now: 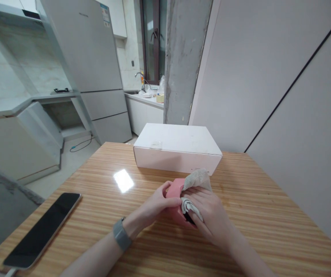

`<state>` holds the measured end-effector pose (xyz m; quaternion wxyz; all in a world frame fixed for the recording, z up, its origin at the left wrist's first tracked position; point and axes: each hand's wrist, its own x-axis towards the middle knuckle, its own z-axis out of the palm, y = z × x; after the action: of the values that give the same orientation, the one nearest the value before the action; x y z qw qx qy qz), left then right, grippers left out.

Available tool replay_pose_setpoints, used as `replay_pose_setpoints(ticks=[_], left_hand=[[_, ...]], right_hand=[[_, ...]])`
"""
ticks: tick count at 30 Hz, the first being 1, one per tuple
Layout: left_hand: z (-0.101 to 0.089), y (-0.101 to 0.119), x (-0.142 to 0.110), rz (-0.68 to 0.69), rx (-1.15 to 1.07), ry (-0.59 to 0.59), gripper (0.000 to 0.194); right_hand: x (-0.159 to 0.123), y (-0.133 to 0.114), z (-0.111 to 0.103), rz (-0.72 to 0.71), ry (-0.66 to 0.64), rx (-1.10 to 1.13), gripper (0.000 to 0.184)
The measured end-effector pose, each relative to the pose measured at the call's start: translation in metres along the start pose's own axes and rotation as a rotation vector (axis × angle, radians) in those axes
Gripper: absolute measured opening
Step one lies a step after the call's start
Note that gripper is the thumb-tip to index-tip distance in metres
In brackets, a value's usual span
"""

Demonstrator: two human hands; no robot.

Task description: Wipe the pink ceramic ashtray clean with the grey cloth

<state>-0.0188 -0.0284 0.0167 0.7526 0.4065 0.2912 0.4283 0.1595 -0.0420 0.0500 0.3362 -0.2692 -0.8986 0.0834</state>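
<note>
My left hand is closed round a pink container, thumb along its rim, just above the wooden table. The container lies tilted with its opening toward the right, and a bit of its dark inside shows. In my right hand is a pale grey-white cloth, bunched up, with part of it sticking out above the fingers and a fold below them. My right fingertips reach to the container's opening with the cloth and are partly hidden there. A grey band is round my left wrist.
A long white box stands on the wooden table beyond my hands. At the left front edge lies a phone with a cable plugged in. Behind are a fridge, a sink counter and, on the right, a white wall.
</note>
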Motion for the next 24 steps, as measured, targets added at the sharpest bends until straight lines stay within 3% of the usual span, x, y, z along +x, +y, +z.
replay_pose_setpoints(ticks=[3, 5, 10, 14, 21, 24], left_hand=[[-0.005, 0.006, 0.001, 0.024, 0.112, -0.055, 0.059], [-0.009, 0.004, 0.002, -0.015, 0.063, -0.053, 0.053], [-0.015, -0.007, 0.005, -0.194, -0.133, 0.003, 0.056], [-0.011, -0.008, 0.003, -0.179, -0.101, 0.089, 0.043], [-0.003, -0.007, 0.003, -0.038, -0.23, -0.126, 0.033], [0.002, -0.01, 0.002, -0.005, -0.302, -0.169, 0.042]], right_hand=[[0.0, -0.001, -0.003, -0.041, -0.024, 0.032, 0.036], [0.0, -0.001, -0.004, -0.07, -0.037, 0.038, 0.036], [-0.002, 0.005, -0.004, -0.097, -0.071, 0.059, 0.036], [-0.003, 0.007, -0.001, -0.067, -0.084, 0.05, 0.034], [-0.001, 0.005, -0.007, -0.005, -0.006, -0.123, 0.03], [-0.001, 0.005, -0.01, -0.035, 0.014, -0.153, 0.03]])
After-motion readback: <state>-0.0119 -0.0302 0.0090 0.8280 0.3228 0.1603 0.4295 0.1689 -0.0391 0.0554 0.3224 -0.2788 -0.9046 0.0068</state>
